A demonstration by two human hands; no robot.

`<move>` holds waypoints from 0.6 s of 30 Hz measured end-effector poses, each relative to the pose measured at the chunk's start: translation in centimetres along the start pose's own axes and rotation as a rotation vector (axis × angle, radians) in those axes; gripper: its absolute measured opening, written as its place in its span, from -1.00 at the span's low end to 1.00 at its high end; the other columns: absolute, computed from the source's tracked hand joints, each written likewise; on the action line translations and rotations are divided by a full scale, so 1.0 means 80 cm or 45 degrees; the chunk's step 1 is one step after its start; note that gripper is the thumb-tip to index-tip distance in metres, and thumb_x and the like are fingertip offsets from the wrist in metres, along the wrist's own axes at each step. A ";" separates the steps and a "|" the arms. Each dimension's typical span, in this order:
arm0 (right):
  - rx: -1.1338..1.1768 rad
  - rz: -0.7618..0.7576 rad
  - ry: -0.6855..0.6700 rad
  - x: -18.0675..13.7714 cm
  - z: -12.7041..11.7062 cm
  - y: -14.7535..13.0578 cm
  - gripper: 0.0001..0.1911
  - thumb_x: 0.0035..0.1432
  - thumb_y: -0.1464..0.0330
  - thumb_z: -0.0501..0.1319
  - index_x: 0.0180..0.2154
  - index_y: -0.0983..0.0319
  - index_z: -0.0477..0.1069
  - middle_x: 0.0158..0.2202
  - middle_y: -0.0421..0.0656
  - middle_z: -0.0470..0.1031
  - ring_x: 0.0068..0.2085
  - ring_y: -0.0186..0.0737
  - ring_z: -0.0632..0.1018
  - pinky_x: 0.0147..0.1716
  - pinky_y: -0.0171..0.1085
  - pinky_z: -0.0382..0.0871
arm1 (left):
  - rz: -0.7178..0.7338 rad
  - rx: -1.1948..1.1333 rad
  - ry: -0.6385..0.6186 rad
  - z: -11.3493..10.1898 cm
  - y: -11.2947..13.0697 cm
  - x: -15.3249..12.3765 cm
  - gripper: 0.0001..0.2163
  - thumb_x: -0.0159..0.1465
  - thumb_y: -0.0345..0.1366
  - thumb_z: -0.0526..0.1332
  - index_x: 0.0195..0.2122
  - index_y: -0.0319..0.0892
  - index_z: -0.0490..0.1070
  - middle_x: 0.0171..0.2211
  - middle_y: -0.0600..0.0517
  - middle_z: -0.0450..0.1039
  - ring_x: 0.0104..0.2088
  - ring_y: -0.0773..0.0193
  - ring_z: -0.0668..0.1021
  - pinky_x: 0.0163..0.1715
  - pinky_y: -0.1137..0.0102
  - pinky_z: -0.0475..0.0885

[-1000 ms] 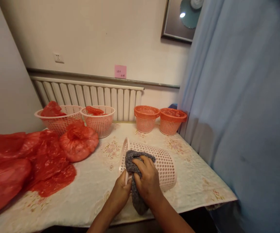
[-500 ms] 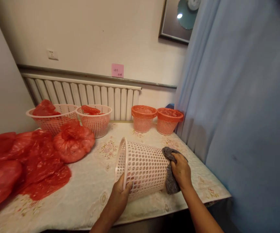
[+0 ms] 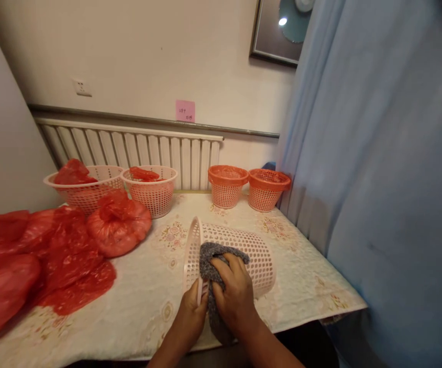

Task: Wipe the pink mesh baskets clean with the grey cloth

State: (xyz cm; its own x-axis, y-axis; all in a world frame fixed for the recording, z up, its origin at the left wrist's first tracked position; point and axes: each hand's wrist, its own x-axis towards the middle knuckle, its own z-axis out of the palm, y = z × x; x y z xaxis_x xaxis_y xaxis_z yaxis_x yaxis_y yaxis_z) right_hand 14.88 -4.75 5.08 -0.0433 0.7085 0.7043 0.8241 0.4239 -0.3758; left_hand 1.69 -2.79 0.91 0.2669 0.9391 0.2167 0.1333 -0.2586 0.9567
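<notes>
A pale pink perforated basket [image 3: 251,255] lies on its side on the table, its mouth facing left. My left hand [image 3: 191,314] is closed on the basket's rim at the near side. A grey knitted cloth [image 3: 207,260] is pressed against the basket's side close to the rim, and my right hand [image 3: 233,294] is closed on it. The cloth's lower end hangs down past the table edge between my wrists.
The table wears a cream floral cover [image 3: 144,301]. Red plastic bags [image 3: 63,255] are heaped at left. Two pink baskets [image 3: 152,191] holding red bags and two orange baskets [image 3: 226,186] stand along the radiator. A blue curtain [image 3: 378,179] hangs at right.
My right hand has slid the grey cloth from the basket's bottom end back along its side to the rim. My left hand has kept its grip on the rim.
</notes>
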 end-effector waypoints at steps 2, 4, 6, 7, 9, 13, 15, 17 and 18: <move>-0.015 -0.014 -0.014 0.021 -0.004 0.001 -0.53 -0.02 0.56 0.09 -0.03 0.19 0.36 -0.04 -0.05 0.32 -0.05 -0.07 0.36 -0.04 -0.06 0.30 | -0.001 0.024 0.011 0.002 -0.001 -0.002 -0.66 0.24 -0.23 0.10 0.01 -0.24 0.35 -0.02 -0.14 0.48 -0.01 0.06 0.49 0.07 0.21 0.30; -0.049 -0.006 -0.015 0.038 -0.007 0.014 -0.54 0.00 0.56 0.09 -0.03 0.19 0.37 -0.04 -0.05 0.34 -0.04 -0.08 0.36 -0.03 -0.08 0.29 | 0.007 0.030 -0.005 0.003 0.000 -0.004 -0.67 0.25 -0.23 0.10 0.00 -0.22 0.36 -0.03 -0.11 0.50 -0.01 0.06 0.49 0.06 0.24 0.31; -0.110 0.031 -0.009 0.049 -0.012 0.036 -0.56 0.02 0.55 0.09 -0.03 0.19 0.37 -0.03 -0.05 0.35 -0.04 -0.10 0.36 -0.02 -0.09 0.28 | -0.001 0.039 -0.021 0.004 0.003 -0.007 -0.69 0.25 -0.22 0.10 -0.04 -0.21 0.40 -0.08 -0.10 0.53 -0.05 0.05 0.52 0.00 0.25 0.36; -0.149 0.058 -0.005 0.052 -0.014 0.049 -0.56 0.03 0.54 0.09 -0.03 0.18 0.37 -0.03 -0.06 0.36 -0.03 -0.10 0.37 -0.02 -0.10 0.28 | -0.011 0.049 -0.023 0.005 0.003 -0.008 -0.70 0.25 -0.22 0.10 -0.06 -0.21 0.41 -0.11 -0.10 0.55 -0.07 0.04 0.53 -0.03 0.25 0.38; -0.225 0.114 0.010 0.052 -0.021 0.080 -0.58 0.04 0.53 0.09 -0.04 0.18 0.38 -0.04 -0.06 0.37 -0.04 -0.11 0.38 -0.02 -0.11 0.29 | -0.022 0.069 -0.016 0.005 0.002 -0.013 -0.72 0.24 -0.23 0.10 -0.08 -0.21 0.43 -0.14 -0.10 0.57 -0.10 0.03 0.54 -0.06 0.24 0.40; -0.345 0.214 0.077 0.036 -0.034 0.135 -0.61 0.06 0.50 0.07 -0.05 0.19 0.39 -0.07 -0.08 0.40 -0.03 -0.12 0.39 -0.02 -0.12 0.29 | -0.019 0.050 -0.026 0.006 -0.003 -0.020 -0.74 0.23 -0.24 0.12 -0.12 -0.19 0.45 -0.15 -0.09 0.57 -0.10 0.03 0.54 -0.04 0.23 0.38; -0.386 0.244 0.108 0.025 -0.038 0.151 -0.62 0.07 0.48 0.07 -0.05 0.20 0.39 -0.06 -0.07 0.40 -0.01 -0.11 0.38 -0.02 -0.11 0.29 | -0.043 0.007 -0.051 0.006 -0.001 -0.020 -0.74 0.22 -0.24 0.12 -0.12 -0.19 0.46 -0.14 -0.08 0.57 -0.08 0.04 0.54 -0.02 0.24 0.37; -0.416 0.250 0.117 0.016 -0.039 0.157 -0.63 0.08 0.47 0.06 -0.05 0.20 0.38 -0.05 -0.07 0.39 -0.01 -0.11 0.37 -0.02 -0.10 0.29 | -0.070 -0.039 -0.064 0.006 0.006 -0.018 -0.73 0.22 -0.24 0.13 -0.09 -0.19 0.44 -0.12 -0.07 0.55 -0.06 0.06 0.52 -0.01 0.25 0.36; -0.427 0.248 0.119 0.012 -0.039 0.157 -0.63 0.09 0.47 0.07 -0.05 0.19 0.38 -0.05 -0.07 0.38 0.00 -0.10 0.37 -0.02 -0.09 0.29 | -0.078 -0.053 -0.058 0.006 0.012 -0.016 -0.72 0.22 -0.24 0.13 -0.08 -0.19 0.43 -0.11 -0.07 0.55 -0.06 0.06 0.52 -0.01 0.25 0.36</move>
State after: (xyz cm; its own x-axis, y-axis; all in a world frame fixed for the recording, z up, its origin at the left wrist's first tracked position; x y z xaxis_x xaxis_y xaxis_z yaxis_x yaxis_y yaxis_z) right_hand 26.98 -0.49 2.91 0.1710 0.6968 0.6966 0.9512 0.0677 -0.3011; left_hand 1.93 -4.32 1.46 0.3029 0.9412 0.1494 0.1113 -0.1907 0.9753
